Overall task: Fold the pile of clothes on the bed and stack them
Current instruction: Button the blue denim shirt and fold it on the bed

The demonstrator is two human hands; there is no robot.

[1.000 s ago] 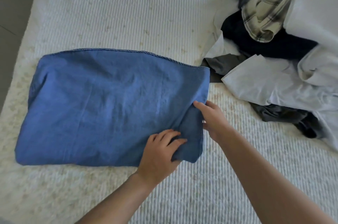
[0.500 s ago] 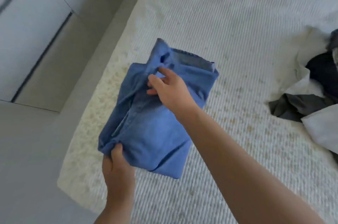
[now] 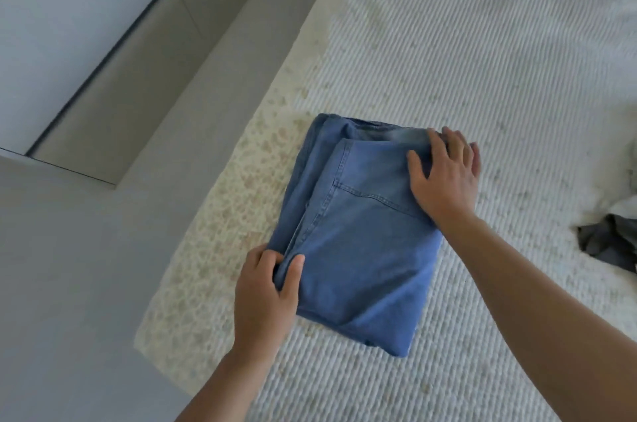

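Folded garment [image 3: 358, 249] lying on bed [image 3: 482, 59] near its left edge; clothes pile [image 3: 610, 242] well apart, at right edge of view.

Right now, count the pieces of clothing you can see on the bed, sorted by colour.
Blue: 1, the folded denim garment
Dark grey: 1, the crumpled garment at the right edge
White: 1, cloth just above it, mostly out of frame
Total: 3

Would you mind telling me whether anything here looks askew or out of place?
Slightly. The folded jeans lie slanted near the bed's corner, layers uneven at the far end. The left hand grips one corner; the right hand presses another. Nothing looks damaged.
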